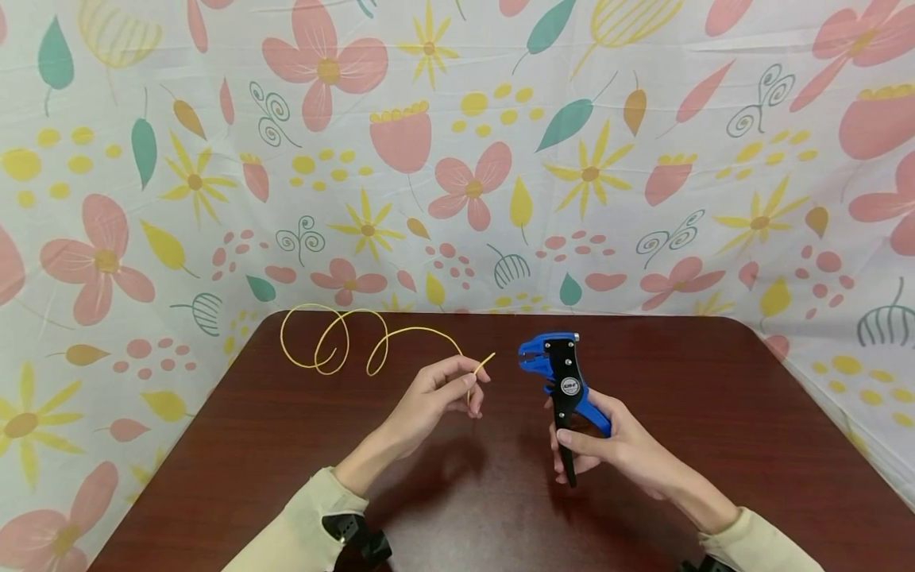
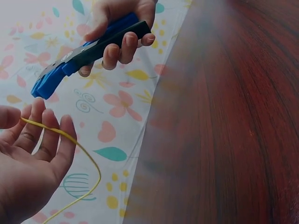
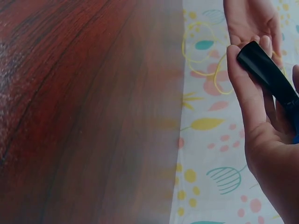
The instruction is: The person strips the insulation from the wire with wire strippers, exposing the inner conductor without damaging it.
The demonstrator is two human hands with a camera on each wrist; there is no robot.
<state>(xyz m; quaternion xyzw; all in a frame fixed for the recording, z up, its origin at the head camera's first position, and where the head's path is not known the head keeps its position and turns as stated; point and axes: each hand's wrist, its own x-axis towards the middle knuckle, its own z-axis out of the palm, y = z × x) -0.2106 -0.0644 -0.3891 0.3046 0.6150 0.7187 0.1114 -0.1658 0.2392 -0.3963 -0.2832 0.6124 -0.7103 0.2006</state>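
A thin yellow wire (image 1: 343,340) loops in coils over the far left of the dark red table (image 1: 286,445). My left hand (image 1: 443,391) pinches the wire near its free end, which pokes out toward the right. In the left wrist view the wire (image 2: 84,154) crosses my fingers (image 2: 49,135). My right hand (image 1: 608,441) grips the black and blue handles of a wire stripper (image 1: 561,381), held upright with its blue jaws facing the wire end, a short gap apart. The stripper (image 2: 84,51) and its black handle (image 3: 266,74) show in both wrist views.
A flowered cloth (image 1: 457,159) hangs behind and around the table as a backdrop. The table's far edge (image 1: 500,316) lies just behind the wire coils. Cream sleeves (image 1: 300,532) cover both forearms.
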